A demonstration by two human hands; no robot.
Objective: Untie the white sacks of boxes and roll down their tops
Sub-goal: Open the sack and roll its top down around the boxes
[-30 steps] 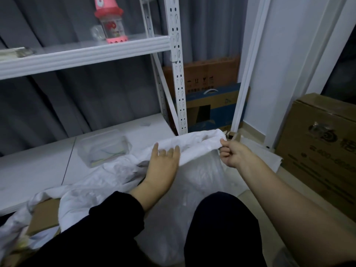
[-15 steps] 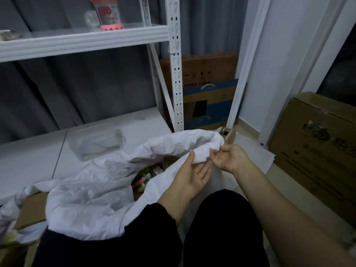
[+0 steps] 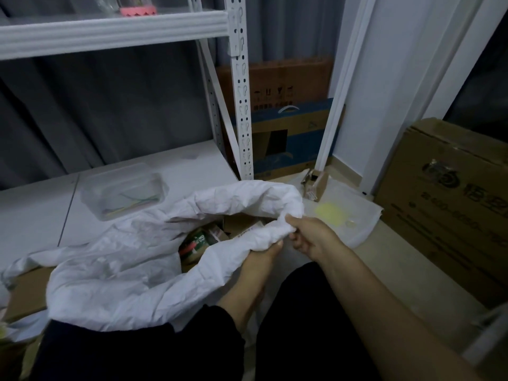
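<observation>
A white sack (image 3: pixel 118 273) lies open in front of me, its crumpled top bunched into a thick roll around the mouth. Inside the mouth I see small boxes (image 3: pixel 209 240), one green and red, others brown card. My left hand (image 3: pixel 261 257) comes up from below and grips the near rim of the roll, its fingers partly hidden by the cloth. My right hand (image 3: pixel 310 235) pinches the same rim just to the right, where the roll curves round. Both forearms reach over my dark-clad knees.
A white metal shelf rack (image 3: pixel 239 86) stands behind the sack, with a clear plastic tub (image 3: pixel 123 191) on its lower board. A big brown carton (image 3: pixel 450 204) stands at the right. A flat white bag (image 3: pixel 346 215) lies on the floor beyond my right hand.
The sack's top has been turned further down, so the mouth gapes wider and the boxes show. My left hand went from lying flat on the rim to gripping it from beneath beside my right hand.
</observation>
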